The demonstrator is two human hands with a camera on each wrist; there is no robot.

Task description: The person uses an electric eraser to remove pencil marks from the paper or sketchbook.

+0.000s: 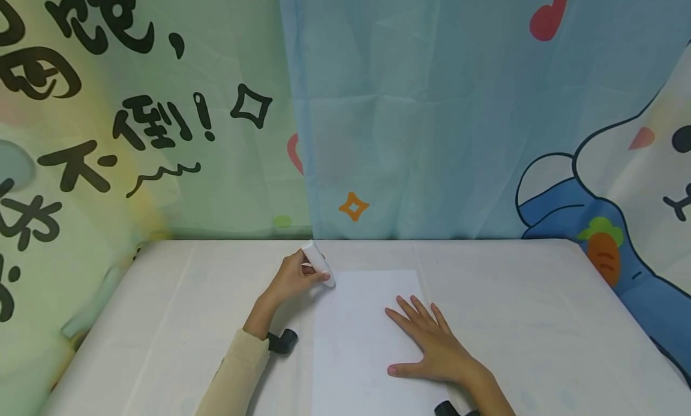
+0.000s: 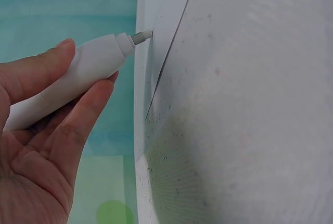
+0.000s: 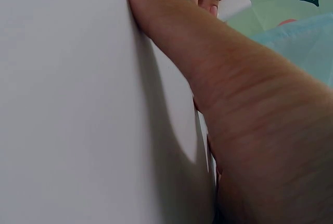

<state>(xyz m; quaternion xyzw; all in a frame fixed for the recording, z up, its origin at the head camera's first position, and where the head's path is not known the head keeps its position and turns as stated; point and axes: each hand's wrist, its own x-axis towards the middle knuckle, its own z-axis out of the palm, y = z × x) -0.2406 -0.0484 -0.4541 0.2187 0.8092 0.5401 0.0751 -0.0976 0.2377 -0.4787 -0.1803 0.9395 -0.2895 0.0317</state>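
A right hand (image 1: 432, 343), splayed wide, rests on a white sheet (image 1: 356, 344) while the left hand (image 1: 294, 278) grips a white pen-shaped tool (image 1: 319, 263) near the sheet's far-left corner, the table (image 1: 540, 320) extending past both side edges.

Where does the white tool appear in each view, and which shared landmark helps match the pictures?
Head: white tool just below centre, slightly left.
Left wrist: white tool upper left, tip pointing right.
Right wrist: white tool near the top, right of centre, partly hidden.
Shared landmark: the left hand holding it.
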